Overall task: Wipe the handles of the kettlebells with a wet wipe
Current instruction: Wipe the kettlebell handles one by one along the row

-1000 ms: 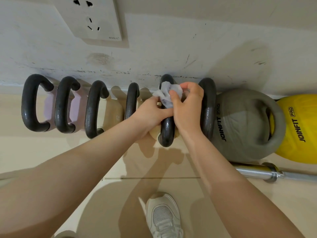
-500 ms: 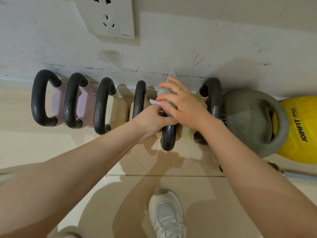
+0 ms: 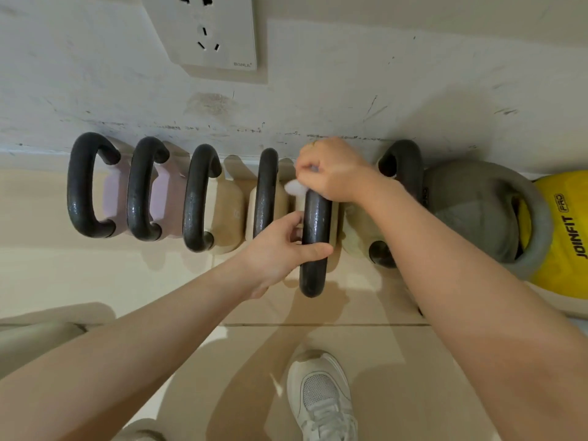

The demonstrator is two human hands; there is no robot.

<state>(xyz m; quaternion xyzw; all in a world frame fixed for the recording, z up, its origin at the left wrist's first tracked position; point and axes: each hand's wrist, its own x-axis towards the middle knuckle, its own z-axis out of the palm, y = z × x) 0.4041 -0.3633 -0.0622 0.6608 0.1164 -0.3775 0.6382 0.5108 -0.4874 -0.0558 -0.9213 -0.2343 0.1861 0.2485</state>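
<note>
Several kettlebells with black handles stand in a row along the wall. My left hand (image 3: 280, 249) grips the lower part of the fifth black handle (image 3: 315, 243). My right hand (image 3: 334, 170) is closed over the far end of that same handle and presses a white wet wipe (image 3: 294, 187) against it; only a small tuft of the wipe shows under the fingers. To the left are two pink kettlebells (image 3: 111, 198) and two beige kettlebells (image 3: 226, 211).
A grey kettlebell (image 3: 477, 211) and a yellow kettlebell (image 3: 569, 237) sit at the right. Another black handle (image 3: 404, 167) stands just behind my right wrist. A wall socket (image 3: 206, 33) is above. My white shoe (image 3: 321, 399) is on the tiled floor below.
My right hand has slid the wipe toward the far end of the handle, near the wall. My left hand has dropped lower on the handle. The view has shifted slightly left.
</note>
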